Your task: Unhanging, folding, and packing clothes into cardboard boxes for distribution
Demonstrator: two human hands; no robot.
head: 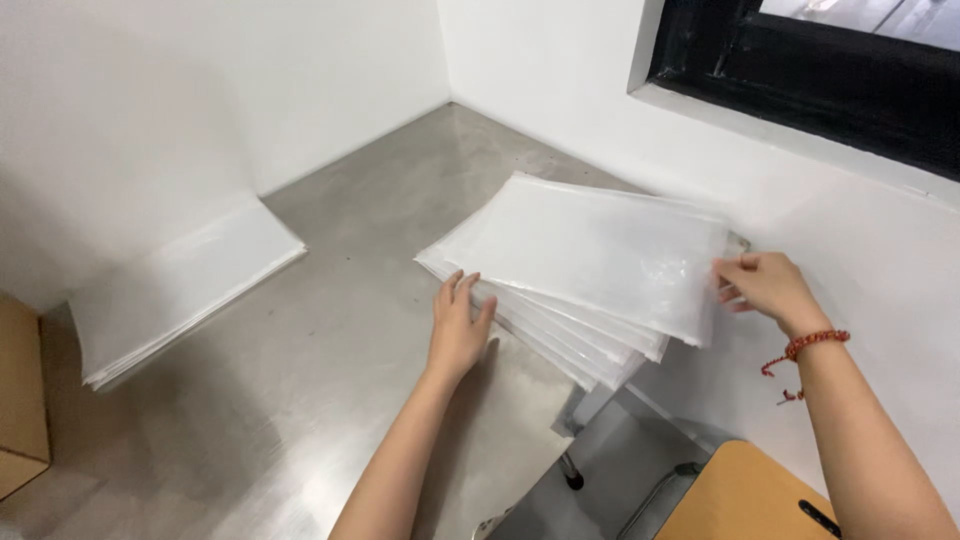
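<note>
I see the left hand (458,325) resting flat, fingers spread and released, on the near edge of a fanned stack of clear plastic bags (560,300) lying on the steel table (330,340) — right of centre. The right hand (772,288) pinches the right edge of the top bag (600,250), lifting it slightly. A second white stack (180,290) leans on the wall at far left — well apart

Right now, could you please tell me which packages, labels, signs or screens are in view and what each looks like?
Clear plastic bags: fanned flat stack, table's right side, under both hands.
White flat stack: table's left, against the wall, rectangular.
Cardboard box: far left edge, brown.
No labels, signs or screens visible.
</note>
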